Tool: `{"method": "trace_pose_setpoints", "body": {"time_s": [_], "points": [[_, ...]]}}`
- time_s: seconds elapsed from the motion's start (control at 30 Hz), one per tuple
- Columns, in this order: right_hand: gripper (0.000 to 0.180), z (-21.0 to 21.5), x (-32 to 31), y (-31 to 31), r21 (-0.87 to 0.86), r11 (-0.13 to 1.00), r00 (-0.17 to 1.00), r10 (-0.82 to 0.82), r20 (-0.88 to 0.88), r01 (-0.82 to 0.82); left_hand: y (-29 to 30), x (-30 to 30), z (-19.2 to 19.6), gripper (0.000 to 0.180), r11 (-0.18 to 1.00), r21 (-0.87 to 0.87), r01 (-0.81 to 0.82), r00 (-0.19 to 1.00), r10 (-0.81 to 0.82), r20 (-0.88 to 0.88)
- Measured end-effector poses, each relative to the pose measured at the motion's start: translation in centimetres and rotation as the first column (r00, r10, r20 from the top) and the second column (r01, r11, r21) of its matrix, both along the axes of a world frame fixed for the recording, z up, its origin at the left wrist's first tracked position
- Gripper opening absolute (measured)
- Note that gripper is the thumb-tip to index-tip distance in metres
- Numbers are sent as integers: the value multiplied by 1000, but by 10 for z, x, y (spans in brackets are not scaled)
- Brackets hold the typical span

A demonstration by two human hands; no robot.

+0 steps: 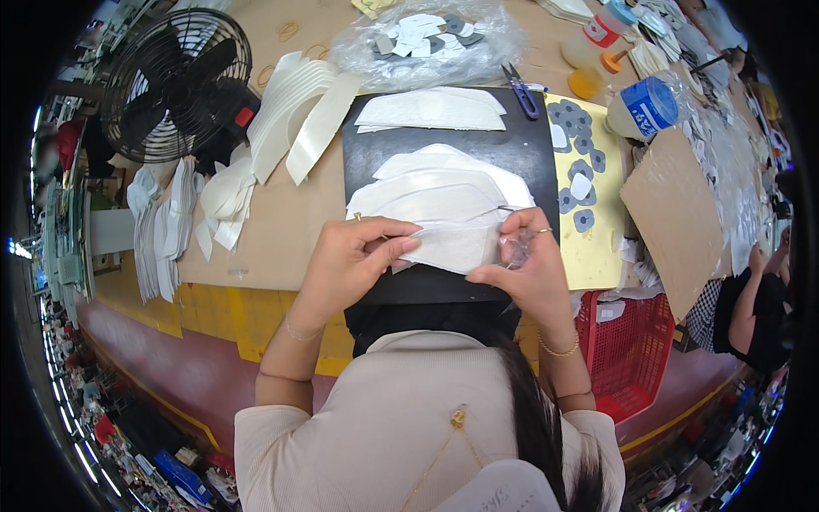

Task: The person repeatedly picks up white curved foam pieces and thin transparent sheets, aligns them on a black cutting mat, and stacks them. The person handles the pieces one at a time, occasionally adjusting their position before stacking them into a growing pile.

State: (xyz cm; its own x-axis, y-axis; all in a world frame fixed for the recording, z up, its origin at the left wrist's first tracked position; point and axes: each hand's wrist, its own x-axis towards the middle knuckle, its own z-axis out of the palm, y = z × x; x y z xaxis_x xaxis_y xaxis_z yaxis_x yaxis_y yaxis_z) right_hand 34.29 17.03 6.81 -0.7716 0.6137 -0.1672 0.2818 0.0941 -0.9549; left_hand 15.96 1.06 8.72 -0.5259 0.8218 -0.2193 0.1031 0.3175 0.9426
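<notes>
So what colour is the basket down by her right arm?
The basket is red, with a mesh-like wall. The head view shows it best, just beyond her right hand.

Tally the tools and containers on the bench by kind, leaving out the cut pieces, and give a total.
Black fan: 1
Purple-handled snips: 1
Squeeze bottles: 2
Blue-labelled tub: 1
Clear bag of cut pieces: 1
Black mat: 1
Red basket: 1
Total: 8
</notes>
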Motion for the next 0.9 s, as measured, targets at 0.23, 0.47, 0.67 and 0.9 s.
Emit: {"method": "trace_pose_setpoints", "body": {"time_s": [0.23,0.47,0.67,0.9], "points": [[31,-6,18,21,-243,969,995,32,-91,-53,-9,-3,0,19,998,-18,-61,985,63,163],[20,25,67,70,-480,860,896,-341,-285,174,3,-40,-7,21,983,80,-163,967,143,213],[18,37,100,96,-353,749,565,-657,-498,561,50,-105,-32,29,959,70,-273,955,262,141],[27,11,75,70,-329,855,685,-517,-513,400,30,-68,-23,41,953,-200,-230,814,75,-576]]}}
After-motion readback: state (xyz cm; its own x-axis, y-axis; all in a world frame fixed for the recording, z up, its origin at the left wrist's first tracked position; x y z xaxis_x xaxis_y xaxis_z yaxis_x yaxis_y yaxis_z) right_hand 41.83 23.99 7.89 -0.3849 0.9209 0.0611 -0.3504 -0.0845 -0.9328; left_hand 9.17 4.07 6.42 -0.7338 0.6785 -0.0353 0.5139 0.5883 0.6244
